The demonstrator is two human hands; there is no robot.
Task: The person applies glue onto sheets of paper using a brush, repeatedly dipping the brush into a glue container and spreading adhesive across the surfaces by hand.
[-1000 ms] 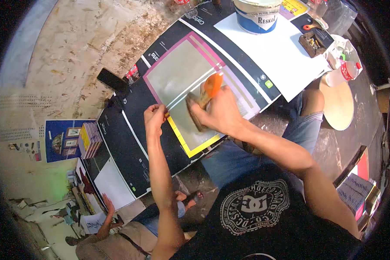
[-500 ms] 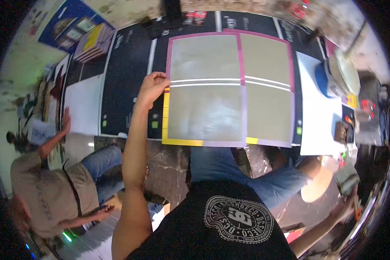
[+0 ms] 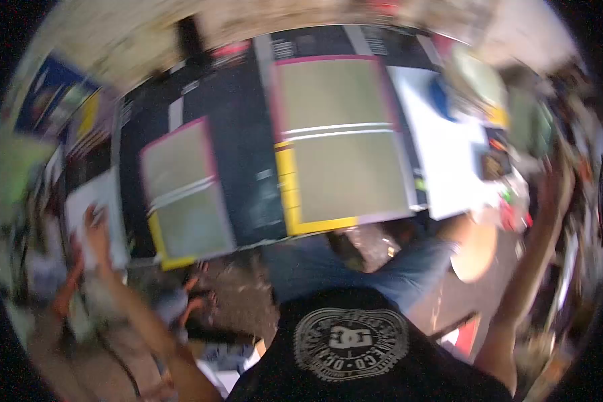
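My left hand (image 3: 97, 233) is over the white paper (image 3: 107, 201) at the left; blur hides how its fingers are set. To its right, a grey-green sheet with pink and yellow borders (image 3: 187, 164) lies on the black table covering (image 3: 238, 154). A similar bordered sheet (image 3: 342, 161) lies near the middle, its two white stripes running across. My right hand (image 3: 557, 181) is far right, beyond the bucket and white sheet, badly smeared, so its fingers and anything in them cannot be made out.
A co-worker's forearm (image 3: 65, 288) reaches up beside my left arm. Booklets (image 3: 90, 127) are stacked at the back left. A large white sheet (image 3: 442, 154), a bucket (image 3: 472, 80) and a small dark box (image 3: 494, 164) stand or lie at the right. A round stool (image 3: 479, 254) is below them.
One bordered sheet, earlier held by my left hand over the other, now lies apart at the left. My left hand has let it go and moved left. The view has shifted.
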